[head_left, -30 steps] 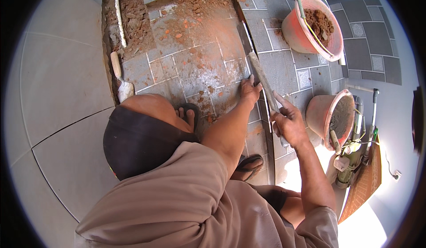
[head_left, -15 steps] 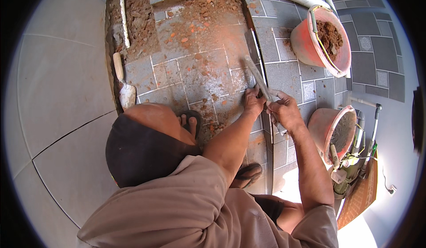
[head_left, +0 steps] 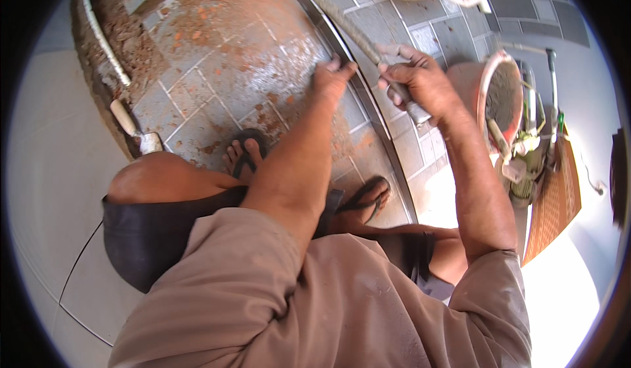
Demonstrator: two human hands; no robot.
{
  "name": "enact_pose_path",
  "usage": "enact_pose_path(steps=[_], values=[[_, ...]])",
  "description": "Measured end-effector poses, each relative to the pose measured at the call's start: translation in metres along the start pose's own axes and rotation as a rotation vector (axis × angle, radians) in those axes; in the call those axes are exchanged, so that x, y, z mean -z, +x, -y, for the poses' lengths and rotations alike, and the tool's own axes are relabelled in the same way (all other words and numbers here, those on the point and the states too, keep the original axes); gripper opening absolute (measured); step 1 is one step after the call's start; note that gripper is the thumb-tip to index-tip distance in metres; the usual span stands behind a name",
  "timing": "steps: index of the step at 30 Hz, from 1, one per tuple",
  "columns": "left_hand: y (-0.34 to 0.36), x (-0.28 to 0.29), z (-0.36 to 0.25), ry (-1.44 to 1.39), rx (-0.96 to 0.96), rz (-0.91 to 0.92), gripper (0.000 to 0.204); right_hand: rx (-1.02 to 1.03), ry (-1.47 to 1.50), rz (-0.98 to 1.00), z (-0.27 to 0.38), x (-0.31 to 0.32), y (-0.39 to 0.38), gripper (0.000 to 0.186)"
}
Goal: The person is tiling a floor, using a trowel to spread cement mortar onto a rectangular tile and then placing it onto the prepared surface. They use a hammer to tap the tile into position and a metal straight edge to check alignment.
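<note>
Whereas 0.5 s ago the grey rod (head_left: pixel 351 31) ran right past the left hand (head_left: pixel 330 82) and across the dark strip (head_left: pixel 373 105), it's now off to the right of that hand, with a clear gap between the 2. Its near end hangs out over the tiles on the strip's right side, and the far end points up toward the strip's upper stretch.

The right hand (head_left: pixel 420 82) is doing all the holding: fingers wrapped round the rod near its lower end. The left is off the rod, thumb stuck out, down by the strip's edge. Can't tell if it's pinching the strip or just resting there, it's pretty blurry.

The whole view has swung too, so the pink bucket (head_left: pixel 465 86) of grey mix sits higher up the frame now. The trowel (head_left: pixel 150 143) still lies over on the left, untouched.

My read: with the rod pulled clear, the strip's edge by the left hand is free to get at, and only 1 hand is on the tool.
</note>
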State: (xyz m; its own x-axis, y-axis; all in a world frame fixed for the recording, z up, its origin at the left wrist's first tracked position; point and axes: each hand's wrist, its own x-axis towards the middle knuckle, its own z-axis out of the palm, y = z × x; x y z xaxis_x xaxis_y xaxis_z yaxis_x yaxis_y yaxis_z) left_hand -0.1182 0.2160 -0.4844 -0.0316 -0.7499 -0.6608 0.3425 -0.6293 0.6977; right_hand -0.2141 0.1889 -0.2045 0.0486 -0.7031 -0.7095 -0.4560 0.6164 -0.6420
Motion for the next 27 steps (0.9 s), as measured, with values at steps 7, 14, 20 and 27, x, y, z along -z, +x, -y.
enact_pose_path(steps=[7, 14, 20, 27], values=[[-0.013, 0.022, -0.061, 0.058, 0.123, 0.099, 0.083, -0.03, -0.177, 0.061, -0.023, 0.065, -0.132, 0.037], [-0.017, 0.007, -0.049, 0.082, 0.132, 0.062, 0.066, -0.316, -0.506, 0.204, -0.124, 0.003, -0.169, 0.044], [-0.019, 0.003, -0.047, 0.14, 0.108, 0.07, 0.062, -0.203, -0.562, 0.118, -0.149, -0.017, -0.165, 0.044], [-0.019, 0.008, -0.049, 0.179, 0.12, 0.096, 0.059, -0.171, -0.525, -0.001, -0.144, -0.006, -0.17, 0.047]])
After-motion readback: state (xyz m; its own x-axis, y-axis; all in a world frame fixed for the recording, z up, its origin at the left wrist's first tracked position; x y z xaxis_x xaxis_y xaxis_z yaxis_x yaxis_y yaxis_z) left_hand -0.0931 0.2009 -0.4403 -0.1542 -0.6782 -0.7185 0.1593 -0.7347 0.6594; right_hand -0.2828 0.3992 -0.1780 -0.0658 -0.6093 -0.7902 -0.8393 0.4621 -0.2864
